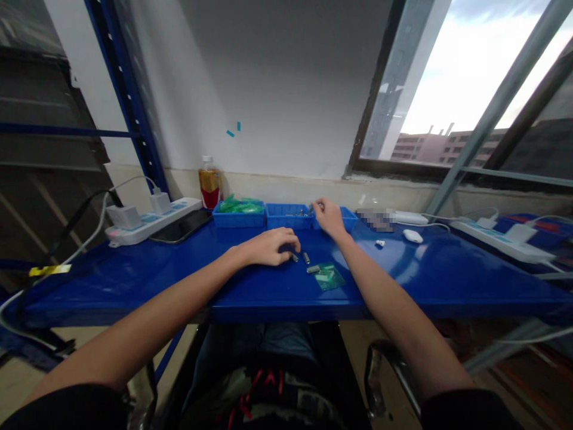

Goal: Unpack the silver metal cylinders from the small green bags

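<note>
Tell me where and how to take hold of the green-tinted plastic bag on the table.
Probably best pinched at the right-hand corner, coming from the right. The plastic bag lies nearly flat on the blue table, so a thin edge is the likeliest grip; a metal cylinder lies at its left edge, making that side more awkward.

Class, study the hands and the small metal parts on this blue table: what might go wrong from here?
Small metal cylinders lie loose near the left hand; a nudge might roll one away.
The right hand is at two neighbouring blue bins, so anything dropped could land in either.
</note>
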The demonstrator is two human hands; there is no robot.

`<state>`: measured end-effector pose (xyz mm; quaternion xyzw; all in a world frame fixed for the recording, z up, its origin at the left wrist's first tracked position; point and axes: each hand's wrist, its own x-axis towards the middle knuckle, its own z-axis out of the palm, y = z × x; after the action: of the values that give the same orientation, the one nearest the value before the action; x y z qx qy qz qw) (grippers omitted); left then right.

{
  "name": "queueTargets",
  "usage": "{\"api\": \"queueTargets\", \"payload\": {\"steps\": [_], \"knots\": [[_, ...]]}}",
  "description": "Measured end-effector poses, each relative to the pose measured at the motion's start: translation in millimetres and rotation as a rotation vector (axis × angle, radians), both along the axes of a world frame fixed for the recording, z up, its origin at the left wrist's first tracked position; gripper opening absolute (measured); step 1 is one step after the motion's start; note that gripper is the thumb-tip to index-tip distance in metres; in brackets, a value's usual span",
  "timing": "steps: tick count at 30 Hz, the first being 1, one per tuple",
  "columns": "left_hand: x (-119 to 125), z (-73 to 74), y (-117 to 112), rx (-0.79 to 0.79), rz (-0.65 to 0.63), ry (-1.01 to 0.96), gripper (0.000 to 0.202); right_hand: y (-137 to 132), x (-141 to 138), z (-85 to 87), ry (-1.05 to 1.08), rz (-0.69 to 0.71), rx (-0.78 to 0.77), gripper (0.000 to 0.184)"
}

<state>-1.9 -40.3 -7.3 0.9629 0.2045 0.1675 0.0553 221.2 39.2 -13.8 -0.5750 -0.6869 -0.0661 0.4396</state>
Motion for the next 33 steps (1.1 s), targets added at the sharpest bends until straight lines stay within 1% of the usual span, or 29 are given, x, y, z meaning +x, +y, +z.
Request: {"api": "queueTargets", "payload": {"steps": [3, 6, 10, 12, 13, 15, 17, 19, 21, 23, 26, 29, 32, 33], "knots": [[-1, 3.9, -3, -0.006, -0.017, 0.076, 0.014, 6, -3, 0.2, 0.0, 0.048, 0.042, 0.028], [0, 1.8, -1, -0.008, -0.002, 0.088, 0.013, 12, -2, -3.8, -0.072, 0.085, 0.063, 0.026], [-1, -6.6, 7, -0.031, 0.06, 0.028, 0.014, 12, 1, -8.2, -0.12, 0.084, 0.063, 0.027], [-2, -11.5, 13, -0.048, 0.109, -0.037, 0.014, 4, 0, -7.0, -0.104, 0.089, 0.073, 0.025], [-2, -13.7, 17, -0.052, 0.13, -0.077, 0.013, -2, -2, -5.8, -0.097, 0.114, 0.073, 0.024], [-4, -17.1, 25, -0.075, 0.174, -0.187, 0.012, -16, -11, -3.0, -0.098, 0.23, 0.049, 0.019], [-7, -18.5, 32, -0.142, 0.236, -0.344, 0.013, -31, -23, -0.7, -0.125, 0.406, -0.008, 0.016], [-11, -17.7, 39, -0.241, 0.292, -0.519, 0.016, -43, -37, 0.5, -0.163, 0.556, -0.031, 0.02], [-15, -15.8, 44, -0.345, 0.3, -0.65, 0.02, -50, -48, 0.4, -0.182, 0.622, -0.03, 0.022], [-19, -14.2, 47, -0.433, 0.267, -0.7, 0.024, -52, -54, -0.5, -0.192, 0.633, -0.032, 0.02], [-19, -15.1, 48, -0.512, 0.217, -0.686, 0.028, -50, -56, -2.9, -0.226, 0.638, -0.05, 0.017], [-16, -18.5, 47, -0.551, 0.189, -0.673, 0.031, -48, -53, -5.0, -0.273, 0.652, -0.063, 0.013], [-14, -19.0, 46, -0.55, 0.204, -0.681, 0.032, -48, -53, -5.5, -0.29, 0.635, -0.071, 0.009], [-13, -18.1, 45, -0.535, 0.209, -0.682, 0.031, -47, -54, -5.2, -0.29, 0.619, -0.07, 0.011]]}}
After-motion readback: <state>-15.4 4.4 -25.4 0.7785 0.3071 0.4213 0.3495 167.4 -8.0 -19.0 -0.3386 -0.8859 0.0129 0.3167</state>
